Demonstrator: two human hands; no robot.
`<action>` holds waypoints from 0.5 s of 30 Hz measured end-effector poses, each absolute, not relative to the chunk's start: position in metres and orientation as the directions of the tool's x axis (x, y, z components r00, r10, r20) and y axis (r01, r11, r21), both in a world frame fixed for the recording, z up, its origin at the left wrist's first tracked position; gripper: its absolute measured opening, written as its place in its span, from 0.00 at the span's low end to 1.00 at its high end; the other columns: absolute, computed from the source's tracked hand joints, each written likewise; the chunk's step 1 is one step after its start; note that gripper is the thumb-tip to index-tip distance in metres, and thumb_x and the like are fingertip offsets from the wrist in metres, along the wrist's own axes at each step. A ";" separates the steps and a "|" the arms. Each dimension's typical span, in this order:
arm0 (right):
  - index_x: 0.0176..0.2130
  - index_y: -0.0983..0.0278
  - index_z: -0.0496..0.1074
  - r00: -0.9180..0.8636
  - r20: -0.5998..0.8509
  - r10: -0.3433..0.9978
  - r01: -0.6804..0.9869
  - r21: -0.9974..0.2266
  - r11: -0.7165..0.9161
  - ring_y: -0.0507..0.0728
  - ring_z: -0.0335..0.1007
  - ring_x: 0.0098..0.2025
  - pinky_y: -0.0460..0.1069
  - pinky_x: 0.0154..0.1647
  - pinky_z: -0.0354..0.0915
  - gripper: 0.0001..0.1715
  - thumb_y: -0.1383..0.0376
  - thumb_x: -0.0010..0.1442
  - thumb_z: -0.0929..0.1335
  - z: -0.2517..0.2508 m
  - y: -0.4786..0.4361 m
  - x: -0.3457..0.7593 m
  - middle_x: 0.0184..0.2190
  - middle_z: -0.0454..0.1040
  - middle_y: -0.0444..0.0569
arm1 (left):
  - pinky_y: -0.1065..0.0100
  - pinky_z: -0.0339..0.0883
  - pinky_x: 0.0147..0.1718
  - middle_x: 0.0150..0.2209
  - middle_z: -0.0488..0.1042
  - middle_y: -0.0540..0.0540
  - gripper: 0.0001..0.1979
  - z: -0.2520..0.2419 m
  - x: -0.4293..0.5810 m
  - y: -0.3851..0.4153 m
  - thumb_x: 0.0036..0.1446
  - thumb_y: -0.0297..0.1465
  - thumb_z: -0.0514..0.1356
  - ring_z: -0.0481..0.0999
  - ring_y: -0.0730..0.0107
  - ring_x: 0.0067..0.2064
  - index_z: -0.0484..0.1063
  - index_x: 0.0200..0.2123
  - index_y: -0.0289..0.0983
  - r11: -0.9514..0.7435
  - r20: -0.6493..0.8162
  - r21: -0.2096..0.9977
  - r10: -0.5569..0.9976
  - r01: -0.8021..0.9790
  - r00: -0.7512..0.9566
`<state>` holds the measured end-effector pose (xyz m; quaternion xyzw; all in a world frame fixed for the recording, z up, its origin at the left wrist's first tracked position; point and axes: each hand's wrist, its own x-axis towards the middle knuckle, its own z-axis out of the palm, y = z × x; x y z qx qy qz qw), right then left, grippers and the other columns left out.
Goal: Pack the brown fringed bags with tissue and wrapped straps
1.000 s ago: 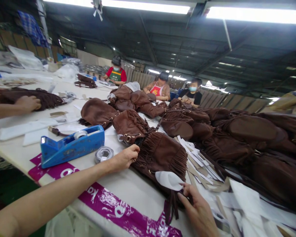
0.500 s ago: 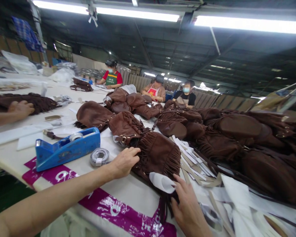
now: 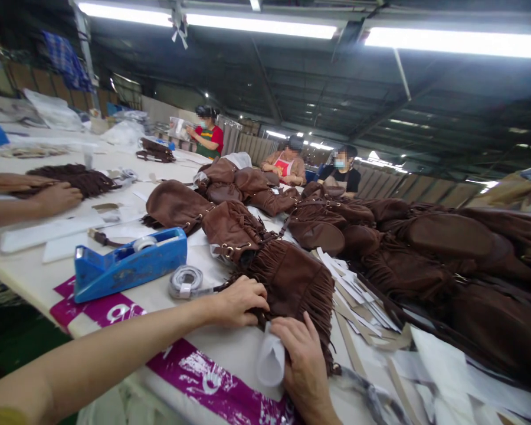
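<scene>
A brown fringed bag (image 3: 292, 274) lies on the table before me, its gathered, ringed end pointing away. My left hand (image 3: 241, 300) is closed at its near left edge, fingers curled; a dark strap end shows beside the wrist. Against the bag's near side, my right hand (image 3: 304, 361) holds a rolled piece of white paper (image 3: 271, 359). Some of its fingers rest on the fringe, and the fingertips at the paper are partly hidden. A coiled grey strap (image 3: 186, 281) sits to the left of my left hand.
A blue tape dispenser (image 3: 130, 260) stands on the left, over purple printed plastic (image 3: 212, 381). Brown bags (image 3: 451, 236) are heaped on the right, beside paper strips (image 3: 354, 289). Another person's hands (image 3: 57, 198) touch brown fringe at far left. Several co-workers sit behind.
My right hand has moved left with the paper roll, which now points downward. My left hand has shifted right along the bag's edge. At far left, the other person's second hand has come into view.
</scene>
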<state>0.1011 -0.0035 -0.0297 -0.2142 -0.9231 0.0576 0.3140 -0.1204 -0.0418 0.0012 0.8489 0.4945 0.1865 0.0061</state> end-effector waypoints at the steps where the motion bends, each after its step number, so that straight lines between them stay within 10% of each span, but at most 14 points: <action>1: 0.42 0.56 0.70 -0.746 0.539 0.392 0.314 -0.234 0.920 0.59 0.71 0.47 0.64 0.63 0.43 0.18 0.74 0.55 0.62 -0.030 -0.003 0.103 0.43 0.78 0.45 | 0.63 0.56 0.45 0.44 0.71 0.47 0.14 0.001 -0.121 -0.040 0.51 0.30 0.66 0.69 0.63 0.46 0.73 0.43 0.42 -0.519 0.307 0.197 0.838 0.832 0.451; 15: 0.45 0.57 0.71 -0.772 0.578 0.264 0.234 -0.128 0.964 0.54 0.75 0.45 0.57 0.63 0.49 0.17 0.74 0.62 0.61 -0.035 -0.002 0.106 0.43 0.80 0.45 | 0.68 0.62 0.45 0.45 0.70 0.43 0.08 0.016 -0.139 -0.039 0.56 0.22 0.59 0.69 0.66 0.45 0.72 0.39 0.36 -0.551 0.342 0.203 0.815 0.810 0.468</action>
